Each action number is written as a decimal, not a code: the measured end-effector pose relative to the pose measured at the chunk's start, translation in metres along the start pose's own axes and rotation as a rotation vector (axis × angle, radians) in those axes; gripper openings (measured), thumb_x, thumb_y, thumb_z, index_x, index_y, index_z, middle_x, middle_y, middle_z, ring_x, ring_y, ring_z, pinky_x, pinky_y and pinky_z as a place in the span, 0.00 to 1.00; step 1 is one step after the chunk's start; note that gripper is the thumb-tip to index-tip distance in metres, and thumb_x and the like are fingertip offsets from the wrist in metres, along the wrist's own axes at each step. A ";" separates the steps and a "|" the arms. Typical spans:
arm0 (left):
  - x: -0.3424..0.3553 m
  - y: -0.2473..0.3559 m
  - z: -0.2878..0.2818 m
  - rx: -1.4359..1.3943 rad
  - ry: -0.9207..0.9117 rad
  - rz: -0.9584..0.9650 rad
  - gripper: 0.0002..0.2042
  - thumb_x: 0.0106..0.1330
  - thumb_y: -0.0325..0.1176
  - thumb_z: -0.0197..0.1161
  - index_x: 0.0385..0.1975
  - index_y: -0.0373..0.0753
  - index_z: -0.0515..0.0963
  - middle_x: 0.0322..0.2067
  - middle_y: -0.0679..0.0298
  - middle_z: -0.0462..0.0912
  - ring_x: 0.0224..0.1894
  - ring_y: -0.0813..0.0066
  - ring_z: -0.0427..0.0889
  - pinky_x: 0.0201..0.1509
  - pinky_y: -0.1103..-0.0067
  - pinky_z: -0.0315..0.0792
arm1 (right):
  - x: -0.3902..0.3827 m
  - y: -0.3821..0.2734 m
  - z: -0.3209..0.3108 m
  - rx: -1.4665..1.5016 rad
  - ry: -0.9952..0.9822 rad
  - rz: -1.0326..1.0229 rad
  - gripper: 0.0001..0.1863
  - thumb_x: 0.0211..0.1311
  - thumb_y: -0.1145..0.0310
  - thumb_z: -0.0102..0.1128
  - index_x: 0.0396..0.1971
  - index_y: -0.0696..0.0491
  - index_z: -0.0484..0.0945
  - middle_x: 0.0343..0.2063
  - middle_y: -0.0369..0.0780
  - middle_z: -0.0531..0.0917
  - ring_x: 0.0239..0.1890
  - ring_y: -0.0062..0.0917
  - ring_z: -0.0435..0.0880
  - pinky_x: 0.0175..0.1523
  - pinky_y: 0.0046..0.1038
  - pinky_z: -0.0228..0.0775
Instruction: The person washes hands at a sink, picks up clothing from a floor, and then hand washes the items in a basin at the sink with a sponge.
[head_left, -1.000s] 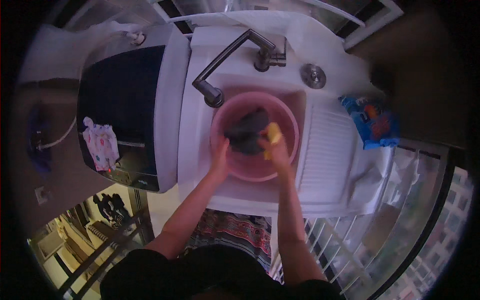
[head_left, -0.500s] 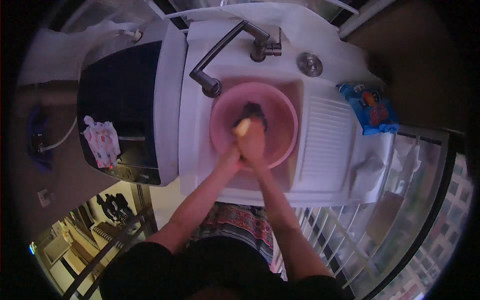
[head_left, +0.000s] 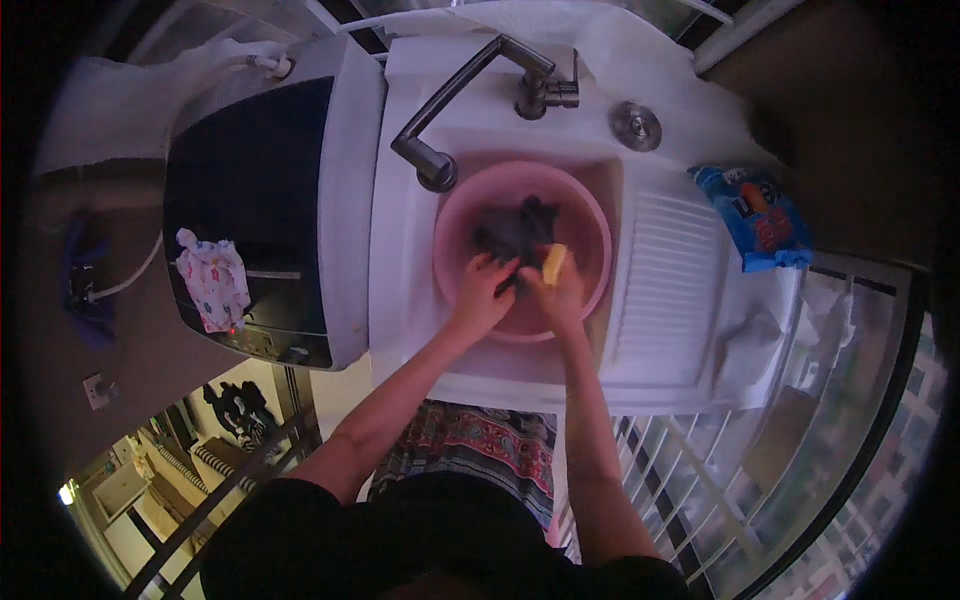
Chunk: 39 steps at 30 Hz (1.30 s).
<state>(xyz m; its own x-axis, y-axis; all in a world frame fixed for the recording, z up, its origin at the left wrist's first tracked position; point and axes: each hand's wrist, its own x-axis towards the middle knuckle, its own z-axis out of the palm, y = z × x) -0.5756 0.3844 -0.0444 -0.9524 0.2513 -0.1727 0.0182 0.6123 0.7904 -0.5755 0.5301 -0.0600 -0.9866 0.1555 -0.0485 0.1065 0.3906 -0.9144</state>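
A pink basin (head_left: 446, 262) sits in the white sink, with a wet, bunched dark cloth (head_left: 515, 228) lying in it. My right hand (head_left: 562, 296) is over the basin's near right part, closed around a yellow bar of soap (head_left: 555, 263). Beside it, my left hand (head_left: 484, 296) has its fingers bent at the near edge of the cloth. A dark bit of cloth shows between that thumb and fingers. The fingertips of both hands are close together; blur hides the exact grip.
A dark faucet (head_left: 437, 170) arches over the basin's far left side. Right of the basin is a ribbed drainboard (head_left: 668, 270) with a blue packet (head_left: 757, 222) at its edge. A washing machine (head_left: 250, 190) with a flowered cloth (head_left: 213, 285) on it stands at left.
My hands were pressed together around the soap; now they are apart, the right one holding the soap further right. More of the dark cloth shows. The whole view has shifted slightly.
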 end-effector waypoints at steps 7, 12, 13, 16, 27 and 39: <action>-0.012 0.011 -0.022 -0.475 0.084 -0.434 0.16 0.53 0.24 0.55 0.43 0.39 0.75 0.34 0.62 0.74 0.38 0.72 0.71 0.44 0.79 0.66 | 0.005 0.061 -0.009 0.770 -0.094 0.659 0.12 0.46 0.73 0.58 0.32 0.53 0.67 0.30 0.37 0.76 0.30 0.20 0.76 0.32 0.21 0.66; -0.016 -0.007 -0.029 -0.680 0.117 -0.329 0.15 0.55 0.24 0.52 0.42 0.40 0.76 0.38 0.65 0.74 0.38 0.74 0.73 0.45 0.82 0.65 | 0.005 0.036 0.015 -0.209 -0.071 0.014 0.19 0.42 0.70 0.61 0.35 0.56 0.67 0.30 0.47 0.77 0.33 0.37 0.78 0.36 0.33 0.69; -0.018 -0.002 -0.029 -0.821 0.165 -0.235 0.15 0.55 0.26 0.52 0.44 0.40 0.75 0.40 0.65 0.74 0.39 0.73 0.73 0.47 0.81 0.66 | 0.007 0.025 0.025 -0.354 -0.192 0.283 0.23 0.41 0.69 0.63 0.39 0.58 0.68 0.30 0.51 0.76 0.36 0.43 0.76 0.39 0.37 0.67; -0.017 0.033 -0.037 -1.404 0.063 -0.281 0.19 0.58 0.29 0.52 0.50 0.38 0.69 0.45 0.65 0.73 0.44 0.73 0.73 0.50 0.78 0.66 | 0.009 0.083 0.018 -0.173 -0.070 0.391 0.22 0.43 0.66 0.61 0.40 0.57 0.69 0.29 0.47 0.77 0.35 0.38 0.78 0.38 0.35 0.67; 0.017 -0.074 0.043 -1.275 0.057 -0.947 0.20 0.63 0.43 0.47 0.51 0.39 0.64 0.48 0.62 0.70 0.51 0.66 0.68 0.56 0.69 0.64 | 0.026 0.093 -0.047 1.218 -0.302 0.725 0.22 0.42 0.71 0.52 0.42 0.58 0.69 0.35 0.40 0.77 0.40 0.28 0.76 0.46 0.28 0.68; 0.019 -0.060 0.064 -1.757 0.013 -0.905 0.23 0.62 0.51 0.44 0.50 0.42 0.66 0.48 0.62 0.71 0.49 0.67 0.71 0.54 0.68 0.65 | -0.007 0.008 0.049 -0.247 -0.058 0.079 0.31 0.45 0.52 0.62 0.42 0.60 0.66 0.38 0.51 0.73 0.41 0.47 0.72 0.46 0.36 0.65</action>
<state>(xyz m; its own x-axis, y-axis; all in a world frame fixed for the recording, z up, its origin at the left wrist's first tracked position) -0.5757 0.4002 -0.1326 -0.5105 0.3361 -0.7915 -0.6497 -0.7537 0.0990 -0.5736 0.4874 -0.0873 -0.9786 0.1454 -0.1453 0.2037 0.5897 -0.7815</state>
